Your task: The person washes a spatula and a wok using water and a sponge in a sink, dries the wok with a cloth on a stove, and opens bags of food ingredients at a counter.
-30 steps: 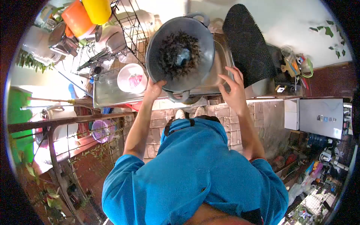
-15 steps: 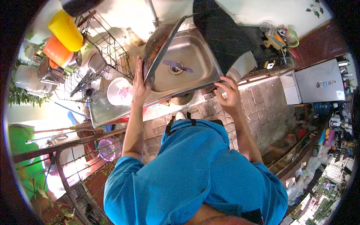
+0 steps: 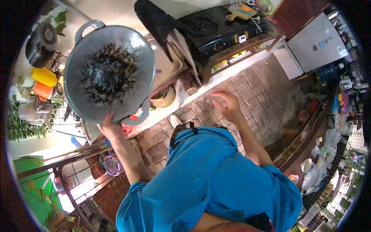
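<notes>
A large grey wok [image 3: 110, 73] with two loop handles is held up over the sink area at the left, its inside facing me. Dark, charred-looking marks cover its middle. My left hand [image 3: 112, 129] grips the wok's near rim, thumb on the inner side; its other fingers are hidden underneath. Over the brick floor, my right hand [image 3: 228, 105] is lifted with fingers loosely bent and apart from the thumb, holding nothing. Behind the wok, part of the steel sink [image 3: 176, 65] shows.
Right of the sink stands a black stove [image 3: 205, 29], with a dark ridged sheet [image 3: 156, 21] beside it. A wooden board [image 3: 241, 12] lies beyond. Yellow and orange containers [image 3: 43, 77] and a dark pot [image 3: 41, 44] are at the left. A white fridge [image 3: 317, 42] stands right.
The wok has risen from the sink's left side and turned its inside toward me, with my left hand on its rim. My right hand has left the sink edge. The view has shifted.
</notes>
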Demonstrator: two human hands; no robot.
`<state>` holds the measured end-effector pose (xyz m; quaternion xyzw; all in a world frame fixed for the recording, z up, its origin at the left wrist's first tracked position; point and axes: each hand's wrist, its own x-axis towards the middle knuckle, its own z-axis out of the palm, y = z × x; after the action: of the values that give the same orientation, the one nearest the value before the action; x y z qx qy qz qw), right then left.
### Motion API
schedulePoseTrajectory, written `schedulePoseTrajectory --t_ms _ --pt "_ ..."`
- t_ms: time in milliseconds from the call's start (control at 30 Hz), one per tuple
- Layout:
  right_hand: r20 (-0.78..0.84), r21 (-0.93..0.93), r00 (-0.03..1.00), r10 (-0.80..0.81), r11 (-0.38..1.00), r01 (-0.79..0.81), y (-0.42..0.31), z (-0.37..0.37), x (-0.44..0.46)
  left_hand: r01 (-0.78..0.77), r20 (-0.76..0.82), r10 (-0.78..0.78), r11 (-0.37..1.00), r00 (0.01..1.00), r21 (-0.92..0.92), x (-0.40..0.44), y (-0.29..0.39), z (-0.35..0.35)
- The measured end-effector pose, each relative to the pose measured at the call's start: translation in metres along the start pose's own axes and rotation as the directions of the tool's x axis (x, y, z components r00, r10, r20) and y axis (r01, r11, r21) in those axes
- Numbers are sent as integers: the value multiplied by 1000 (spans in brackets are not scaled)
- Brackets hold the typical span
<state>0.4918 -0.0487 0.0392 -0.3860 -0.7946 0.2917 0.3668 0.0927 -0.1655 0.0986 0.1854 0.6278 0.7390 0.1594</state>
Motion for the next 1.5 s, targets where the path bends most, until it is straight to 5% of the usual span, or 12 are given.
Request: schedulePoseTrajectory --t_ms 167,200,267,300,367,433,533,700,767,1067,1200,1500 --pt "144 590 951 275 747 -306 1 -62 -41 167 -5 -168 980 986 -107 -107 71 69" --pt "125 588 951 282 751 -300 0 -75 -45 169 15 -168 979 986 -110 -126 69 86" --pt "138 893 963 230 391 -222 -1 -103 -54 259 231 -231 961 945 -99 -159 60 117" --pt "90 915 976 199 370 -160 -2 -117 -60 291 317 -253 954 914 -76 -173 42 130" --pt "20 889 939 343 424 -174 5 -138 -78 358 454 -296 932 840 -55 -203 17 167" --pt "-139 862 743 654 450 -235 6 -160 -93 508 597 -362 857 716 -89 -247 18 213" --pt "-213 806 619 756 494 -326 37 -192 -133 498 781 -349 865 519 55 -269 -31 250" --pt "-449 781 470 760 589 -207 65 -235 -175 575 819 -495 774 289 265 -324 -59 341" --pt "-473 765 369 800 581 -277 83 -253 -190 624 782 -617 647 88 439 -329 -101 376" --pt "-587 713 9 810 522 -469 147 -348 -211 464 818 -478 674 -319 575 -459 -122 584" --pt "-612 711 -51 789 521 -471 169 -397 -213 305 739 -552 680 -386 667 -516 -117 665" --pt "-765 633 -335 551 543 -552 267 -511 -255 404 756 -478 646 -447 647 -612 -164 812"
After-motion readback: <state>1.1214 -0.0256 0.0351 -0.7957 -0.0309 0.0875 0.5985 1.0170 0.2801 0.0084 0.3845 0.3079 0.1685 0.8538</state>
